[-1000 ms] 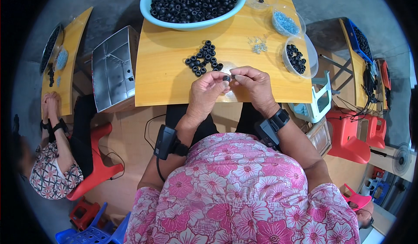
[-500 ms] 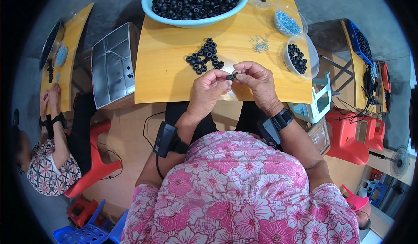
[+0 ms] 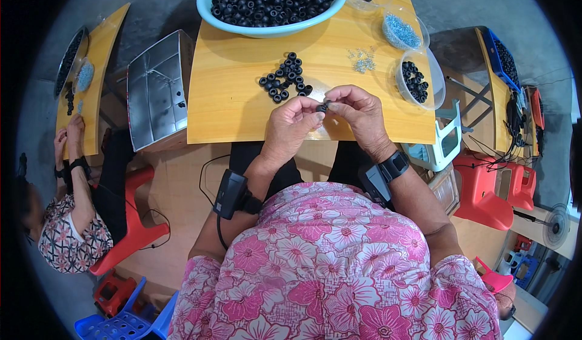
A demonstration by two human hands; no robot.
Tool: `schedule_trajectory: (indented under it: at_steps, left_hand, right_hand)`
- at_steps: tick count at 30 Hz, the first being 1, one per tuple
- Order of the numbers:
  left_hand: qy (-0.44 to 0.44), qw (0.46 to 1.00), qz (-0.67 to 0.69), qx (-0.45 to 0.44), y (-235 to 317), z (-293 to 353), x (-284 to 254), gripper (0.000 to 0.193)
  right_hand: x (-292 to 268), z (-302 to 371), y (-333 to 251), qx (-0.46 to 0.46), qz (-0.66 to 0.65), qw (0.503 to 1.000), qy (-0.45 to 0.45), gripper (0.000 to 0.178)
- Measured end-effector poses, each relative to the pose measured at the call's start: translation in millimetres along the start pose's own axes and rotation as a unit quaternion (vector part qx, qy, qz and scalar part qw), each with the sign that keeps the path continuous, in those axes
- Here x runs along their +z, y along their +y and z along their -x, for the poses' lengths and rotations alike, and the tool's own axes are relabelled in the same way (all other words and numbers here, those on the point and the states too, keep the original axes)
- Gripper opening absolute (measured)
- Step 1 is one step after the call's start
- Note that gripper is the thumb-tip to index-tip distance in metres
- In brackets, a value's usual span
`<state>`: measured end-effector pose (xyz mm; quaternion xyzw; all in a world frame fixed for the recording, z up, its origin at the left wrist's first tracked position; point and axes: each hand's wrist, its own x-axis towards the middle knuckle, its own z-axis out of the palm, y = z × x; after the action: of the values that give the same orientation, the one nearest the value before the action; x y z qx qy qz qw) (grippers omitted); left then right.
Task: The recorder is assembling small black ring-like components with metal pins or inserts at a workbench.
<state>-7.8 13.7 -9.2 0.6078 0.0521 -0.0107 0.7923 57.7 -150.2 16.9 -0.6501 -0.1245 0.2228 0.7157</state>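
Observation:
Over the front edge of the wooden table (image 3: 233,116), my left hand (image 3: 292,125) pinches a small black ring-shaped part (image 3: 321,108) between thumb and fingers. My right hand (image 3: 359,114) meets it there, thumb and forefinger closed at the part's upper side. Whatever sits between the right fingertips is too small and hidden to name. Just beyond the left hand lies a loose pile of the same black ring-shaped parts (image 3: 283,78). Farther right, small clear-blue pieces (image 3: 362,60) are scattered on the tabletop.
A light-blue basin (image 3: 267,32) heaped with black parts stands at the back. Along the right side are a tub of blue pieces (image 3: 401,32) and a tub of black parts (image 3: 414,82). A lined box (image 3: 156,91) adjoins the table's left side; another person (image 3: 76,219) sits beyond.
Both hands stay in nearly the same place. The fingertips and the black part between them have shifted very slightly.

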Motion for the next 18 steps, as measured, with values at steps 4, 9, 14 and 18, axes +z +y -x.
schedule_trajectory:
  at_steps: [4,9,14,18]
  left_hand:
    - [-0.002,1.000,-0.002,0.007,-1.4,-0.9,0.2,0.015]
    - [-0.003,1.000,-0.001,0.008,-0.1,-0.8,1.0,0.016]
    - [0.002,1.000,-0.019,0.002,-2.0,-1.4,-0.2,0.015]
    - [0.002,1.000,-0.015,-0.010,-3.2,-1.5,-0.7,0.015]
  right_hand:
    - [0.5,0.1,-3.4,-0.008,0.006,1.000,-0.010,0.016]
    - [0.1,-0.4,-3.1,-0.044,0.050,0.998,-0.004,0.014]
    - [1.4,-0.6,-3.7,-0.070,0.112,0.991,0.009,0.013]
    - [0.9,-0.6,-5.7,-0.111,0.189,0.975,0.011,0.016]
